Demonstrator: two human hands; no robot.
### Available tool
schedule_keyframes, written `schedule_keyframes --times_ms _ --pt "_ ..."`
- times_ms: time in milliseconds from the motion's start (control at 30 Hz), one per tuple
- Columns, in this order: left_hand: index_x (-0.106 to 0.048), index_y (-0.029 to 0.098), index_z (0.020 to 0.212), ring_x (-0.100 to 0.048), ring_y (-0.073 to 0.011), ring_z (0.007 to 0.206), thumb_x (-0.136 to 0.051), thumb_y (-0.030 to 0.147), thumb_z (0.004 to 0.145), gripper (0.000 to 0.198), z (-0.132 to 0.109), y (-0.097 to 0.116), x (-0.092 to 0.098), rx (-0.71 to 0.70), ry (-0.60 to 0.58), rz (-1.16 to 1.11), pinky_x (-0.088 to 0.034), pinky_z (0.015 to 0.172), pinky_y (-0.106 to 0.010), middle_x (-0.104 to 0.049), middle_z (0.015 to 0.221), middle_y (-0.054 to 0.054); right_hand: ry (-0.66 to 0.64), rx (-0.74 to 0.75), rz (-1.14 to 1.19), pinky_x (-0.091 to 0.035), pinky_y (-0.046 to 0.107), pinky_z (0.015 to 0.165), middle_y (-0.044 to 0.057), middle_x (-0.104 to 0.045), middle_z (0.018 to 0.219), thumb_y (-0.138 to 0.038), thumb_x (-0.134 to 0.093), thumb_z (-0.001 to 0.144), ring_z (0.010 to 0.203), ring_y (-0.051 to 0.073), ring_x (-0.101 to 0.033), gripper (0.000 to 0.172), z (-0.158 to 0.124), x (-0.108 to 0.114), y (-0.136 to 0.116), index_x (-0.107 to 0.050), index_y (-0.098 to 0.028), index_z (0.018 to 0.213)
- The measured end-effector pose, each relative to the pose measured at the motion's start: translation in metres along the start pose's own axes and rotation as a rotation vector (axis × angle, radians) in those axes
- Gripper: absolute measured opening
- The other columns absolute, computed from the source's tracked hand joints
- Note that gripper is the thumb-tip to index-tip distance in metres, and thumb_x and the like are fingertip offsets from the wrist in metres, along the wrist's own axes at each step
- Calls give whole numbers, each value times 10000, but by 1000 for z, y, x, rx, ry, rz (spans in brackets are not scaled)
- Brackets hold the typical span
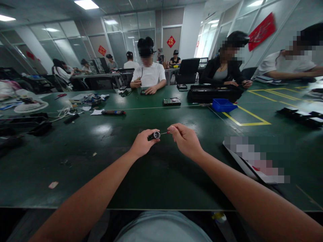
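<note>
My left hand is closed around a short black cylinder with a silver ring at its open end, which faces me. Most of its body is hidden by my fingers. Pinched in my right hand is a small screwdriver, its thin metal shaft pointing left and a bit of red handle showing at the fingertips. The shaft's tip reaches the cylinder's ringed end; whether it touches or goes inside, I cannot tell. Both hands are above the green tabletop.
A hard drive lies beyond my hands, with a blue bin and a long black casing to its right. A dark pen-shaped tool is at left. Papers lie at right. A co-worker sits opposite.
</note>
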State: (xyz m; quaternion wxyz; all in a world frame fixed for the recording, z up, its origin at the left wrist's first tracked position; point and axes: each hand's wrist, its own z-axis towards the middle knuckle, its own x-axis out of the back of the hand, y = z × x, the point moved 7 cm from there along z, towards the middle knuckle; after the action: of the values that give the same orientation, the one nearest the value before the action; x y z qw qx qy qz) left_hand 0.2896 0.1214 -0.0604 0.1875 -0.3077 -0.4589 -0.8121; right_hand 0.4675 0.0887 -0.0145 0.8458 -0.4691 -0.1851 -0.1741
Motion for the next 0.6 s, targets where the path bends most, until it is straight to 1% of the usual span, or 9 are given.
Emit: schedule_keyframes --times_ms 67,133,233,333,433,500,567,600 --pt "-660 266 1221 -611 -226 1124 -729 269 839 388 0 0 0 -2 -2 -1 -438 1018 -396 -686 1179 -35 9 3 -32 -370 291 556 -13 -602 665 -404 -493 966 575 147 -535 241 0 0 -1 -651 -226 933" --pt "-657 270 1228 -609 -227 1127 -727 270 842 392 0 -1 -1 1 -2 1 -437 1014 -398 -684 1184 -35 18 6 -40 -377 293 562 -1 -633 713 -357 -514 947 599 156 -550 195 -1 0 -1 -639 -223 1013" --pt "-656 275 1231 -610 -228 1126 -729 269 840 397 0 -2 -1 11 -1 6 -435 1013 -401 -683 1188 -33 23 11 -26 -400 298 596 8 -643 745 -296 -518 928 653 171 -579 203 -1 1 -1 -615 -214 1086" --pt "-663 269 1218 -612 -226 1122 -740 256 829 397 0 -1 -1 12 2 3 -434 1018 -394 -686 1182 -30 4 30 -2 -408 297 617 8 -634 754 -320 -503 948 677 169 -587 186 -1 -1 -2 -620 -210 1043" --pt "-673 257 1197 -620 -219 1102 -745 233 822 383 0 1 0 12 0 1 -441 1010 -378 -693 1162 -28 -3 35 -1 -397 296 600 4 -619 724 -394 -437 993 632 157 -570 269 -1 -2 0 -634 -212 974" --pt "-673 255 1195 -621 -218 1096 -745 235 822 381 0 1 0 11 2 0 -443 1006 -375 -694 1157 -28 20 29 -4 -408 300 612 8 -635 738 -380 -430 996 631 157 -577 261 -1 -1 2 -627 -210 1020" --pt "-669 259 1204 -619 -220 1101 -744 244 824 387 0 1 0 13 5 -1 -440 1007 -380 -692 1163 -28 61 20 20 -436 308 647 20 -665 789 -340 -470 975 679 168 -607 220 -1 0 5 -597 -205 1094" --pt "-668 261 1208 -617 -221 1105 -744 246 825 390 0 1 0 15 4 -1 -438 1008 -383 -691 1167 -29 80 13 45 -452 315 668 27 -678 814 -328 -492 962 710 175 -624 210 -1 1 7 -589 -204 1101"
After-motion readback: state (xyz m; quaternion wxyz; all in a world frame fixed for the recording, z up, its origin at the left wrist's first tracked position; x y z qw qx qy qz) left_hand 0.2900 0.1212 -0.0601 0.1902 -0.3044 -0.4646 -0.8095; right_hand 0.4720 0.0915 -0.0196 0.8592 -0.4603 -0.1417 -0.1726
